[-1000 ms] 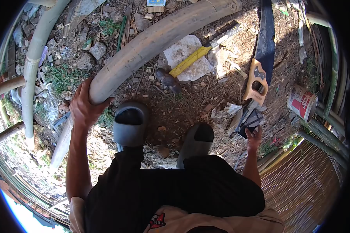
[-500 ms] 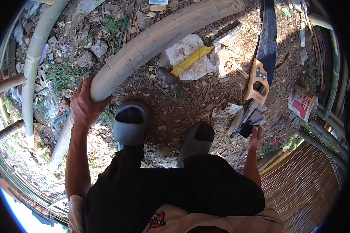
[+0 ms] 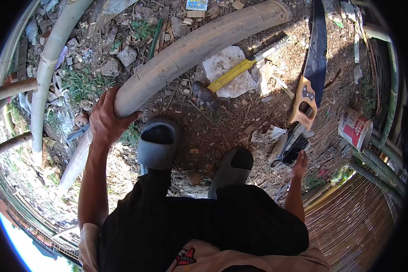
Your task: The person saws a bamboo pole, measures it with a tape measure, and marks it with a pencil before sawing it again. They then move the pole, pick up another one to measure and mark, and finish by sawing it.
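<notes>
My left hand point(image 3: 108, 117) is wrapped over the near end of a thick bamboo pole point(image 3: 190, 53), which slants up to the right across the ground. My right hand point(image 3: 299, 166) is low on the right, fingers stretched toward a flat black object point(image 3: 296, 148) whose kind does not show. Its fingertips are right at that object's lower edge. Just above lies a handsaw point(image 3: 304, 100) with a wooden handle and dark blade. A hammer point(image 3: 231, 77) with a yellow grip lies across a pale stone slab point(image 3: 223, 63) below the pole.
My sandalled feet point(image 3: 157, 147) rest on dirt strewn with chips. At right a red and white bucket point(image 3: 352, 129) lies tilted beside bamboo poles. More poles point(image 3: 47, 68) stand at left, near stones and grass. A woven bamboo panel point(image 3: 349, 213) fills the lower right.
The black object, tilted up at my right fingers before, now lies lower and flatter. My left hand stays on the pole, while the whole view has shifted slightly.
</notes>
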A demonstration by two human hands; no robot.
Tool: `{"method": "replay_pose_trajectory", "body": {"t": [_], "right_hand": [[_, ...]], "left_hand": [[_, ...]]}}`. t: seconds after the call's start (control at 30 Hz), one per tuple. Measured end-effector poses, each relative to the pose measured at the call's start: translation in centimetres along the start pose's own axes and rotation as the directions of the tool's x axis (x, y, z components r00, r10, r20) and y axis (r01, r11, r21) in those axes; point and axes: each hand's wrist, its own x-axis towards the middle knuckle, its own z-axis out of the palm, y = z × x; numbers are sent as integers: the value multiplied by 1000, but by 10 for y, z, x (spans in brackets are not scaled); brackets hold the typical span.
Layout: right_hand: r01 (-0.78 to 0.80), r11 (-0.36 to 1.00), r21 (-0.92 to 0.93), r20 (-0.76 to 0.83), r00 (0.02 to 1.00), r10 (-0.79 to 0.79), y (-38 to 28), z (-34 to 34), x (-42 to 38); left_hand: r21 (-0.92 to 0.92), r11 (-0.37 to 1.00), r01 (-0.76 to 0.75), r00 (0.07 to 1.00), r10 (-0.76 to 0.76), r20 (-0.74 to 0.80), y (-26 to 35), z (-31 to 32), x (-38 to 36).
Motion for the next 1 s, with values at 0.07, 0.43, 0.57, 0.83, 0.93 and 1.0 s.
{"method": "replay_pose_trajectory", "body": {"t": [0.07,0.43,0.57,0.83,0.93,1.0], "right_hand": [[31,994,-109,-40,999,-35,-17,-3,4],[974,225,-21,130,226,-966,-313,87,-42],[984,-120,133,279,-153,-948,-390,148,-99],[987,-161,-30,212,-151,-966,-439,236,-124],[972,-189,-142,194,-159,-968,-436,240,-110],[978,-157,-139,199,-128,-972,-437,238,-102]], "left_hand": [[-1,1000,-17,1000,17,-9,-2,1,-2],[52,999,2,999,0,-34,-16,-8,-25],[146,989,28,998,-18,-68,-23,-10,-42],[164,983,86,993,-70,-98,-34,3,-44],[168,983,71,994,-57,-88,-33,5,-42],[168,984,56,996,-43,-82,-28,3,-38]]}}
